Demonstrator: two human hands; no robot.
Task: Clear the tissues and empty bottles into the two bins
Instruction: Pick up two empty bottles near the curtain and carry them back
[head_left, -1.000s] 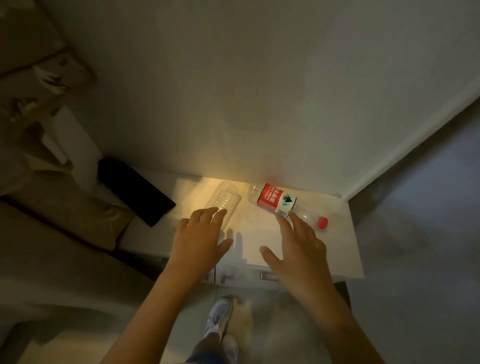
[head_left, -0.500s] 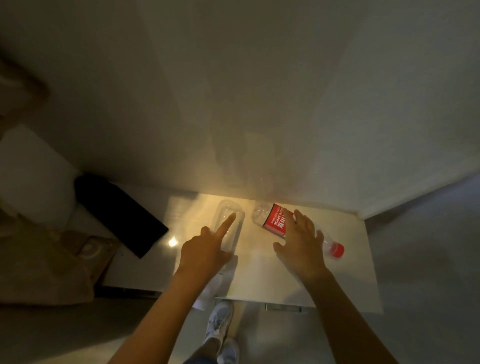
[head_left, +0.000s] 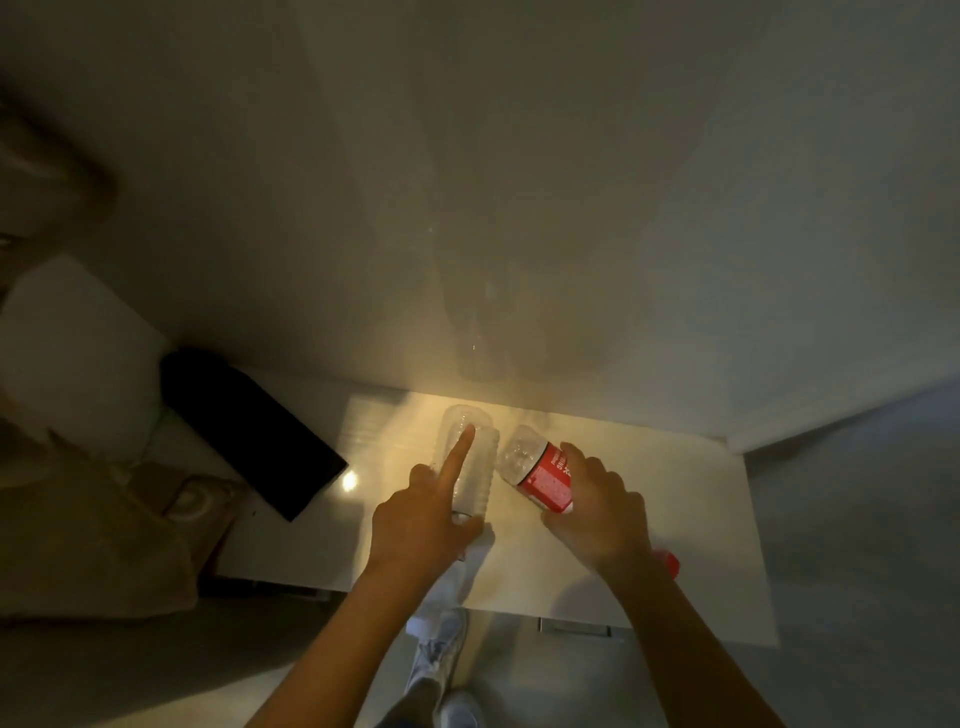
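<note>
White bench (head_left: 675, 525) against a wall carries two bottles lying side by side. Left hand (head_left: 421, 525) grips the clear bottle (head_left: 475, 467), index finger extended along it. Right hand (head_left: 597, 514) fingers curl around the red-labelled bottle (head_left: 540, 475). Black object (head_left: 249, 431) lies left.

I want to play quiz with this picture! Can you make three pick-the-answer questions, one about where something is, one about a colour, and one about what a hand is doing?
1. Where do the two bottles lie?
A. on the white cabinet top
B. on the floor
C. in a bin

2. What colour is the label on the right bottle?
A. blue
B. red
C. yellow

3. What is the right hand doing?
A. waving in the air
B. pointing at the wall
C. gripping the labelled bottle

Answers:
1 A: the clear bottle and labelled bottle both lie on the cabinet top.
2 B: its label is red.
3 C: the right hand curls over it.
</note>
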